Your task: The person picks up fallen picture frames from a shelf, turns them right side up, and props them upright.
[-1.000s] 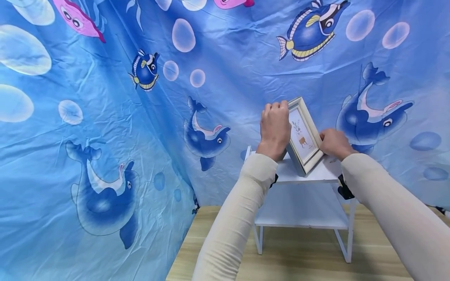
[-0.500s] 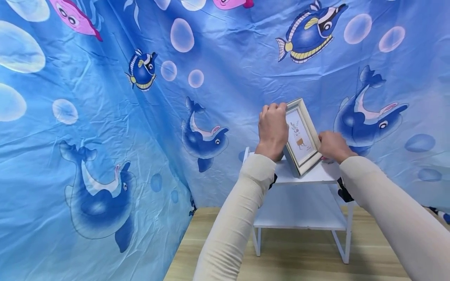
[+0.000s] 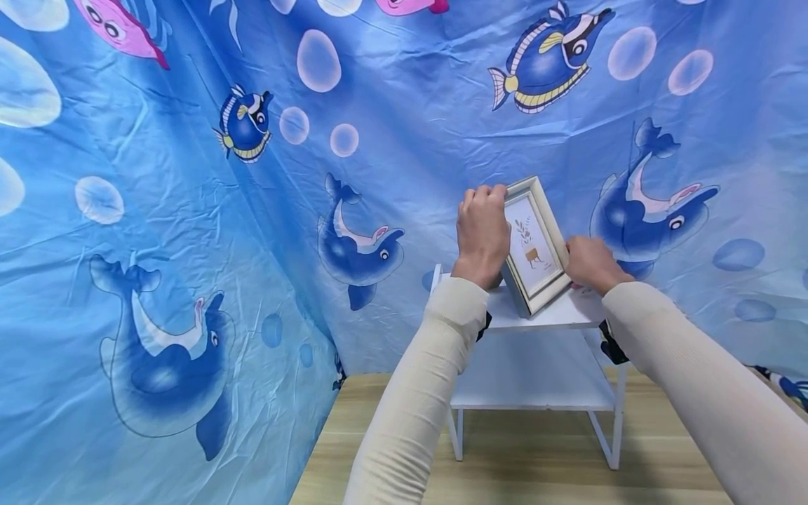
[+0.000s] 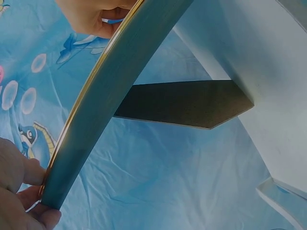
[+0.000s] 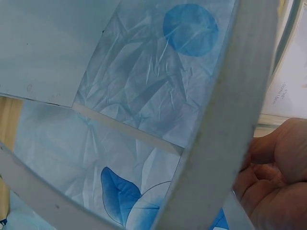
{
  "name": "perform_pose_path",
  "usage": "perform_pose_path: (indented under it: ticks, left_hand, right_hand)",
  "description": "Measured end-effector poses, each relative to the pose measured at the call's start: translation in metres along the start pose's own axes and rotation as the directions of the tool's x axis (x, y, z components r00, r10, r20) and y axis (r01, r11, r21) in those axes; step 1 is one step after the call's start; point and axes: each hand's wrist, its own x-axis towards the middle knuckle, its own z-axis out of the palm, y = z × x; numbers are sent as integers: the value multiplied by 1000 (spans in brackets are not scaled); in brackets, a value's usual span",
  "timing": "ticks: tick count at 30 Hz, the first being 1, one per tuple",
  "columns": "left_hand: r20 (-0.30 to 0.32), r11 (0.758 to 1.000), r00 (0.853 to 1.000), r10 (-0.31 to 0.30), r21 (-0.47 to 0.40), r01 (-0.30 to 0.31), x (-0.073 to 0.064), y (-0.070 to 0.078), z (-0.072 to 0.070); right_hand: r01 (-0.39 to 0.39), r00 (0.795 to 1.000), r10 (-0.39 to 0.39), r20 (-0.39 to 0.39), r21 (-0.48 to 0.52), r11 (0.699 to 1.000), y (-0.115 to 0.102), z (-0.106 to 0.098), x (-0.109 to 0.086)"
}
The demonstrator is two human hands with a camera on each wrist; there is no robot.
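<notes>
A cream picture frame (image 3: 548, 221) with a small plant print stands tilted over the top of a white rack (image 3: 564, 315). My left hand (image 3: 482, 228) grips its upper left side, its fingers over the edge. At the right edge, my right hand (image 3: 593, 263) pinches the frame between thumb and curled fingers. In the left wrist view, the dark support leg (image 4: 187, 103) juts from behind the frame and meets the white top. Part of the frame's face (image 5: 292, 86), with small printed text, shows beside my right fingers (image 5: 276, 177) in the right wrist view.
Below is the rack's lower shelf (image 3: 536, 372), on white metal legs over a wood-look floor (image 3: 536, 449). Blue cloth (image 3: 410, 140) printed with fish, dolphins and bubbles hangs behind and to the left. A small reddish thing, mostly hidden, lies by the right hand.
The head view has shifted a little to the right. The frame's lower corner has moved slightly left along the rack top, while both hands keep their hold.
</notes>
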Motion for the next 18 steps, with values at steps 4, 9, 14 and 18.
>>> perform_pose_path:
  ticks: [4, 9, 14, 18]
  left_hand:
    - [1, 1000, 1000, -5, -17, 5, 0, -1, -1]
    - [-3, 1000, 1000, 0, -30, -1, 1, -3, -2]
    - [7, 999, 1000, 5, -42, -4, 0, -4, -1]
    - [7, 999, 1000, -4, -53, 4, 0, -6, 0]
  right_hand:
    - [-4, 1000, 4, 3, 5, 1000, -2, -2, -3]
    - [4, 1000, -4, 4, 29, 1000, -2, -5, -5]
    - [21, 1000, -21, 4, 17, 1000, 0, -5, -7]
    - [15, 1000, -15, 10, -5, 1000, -2, -5, -7]
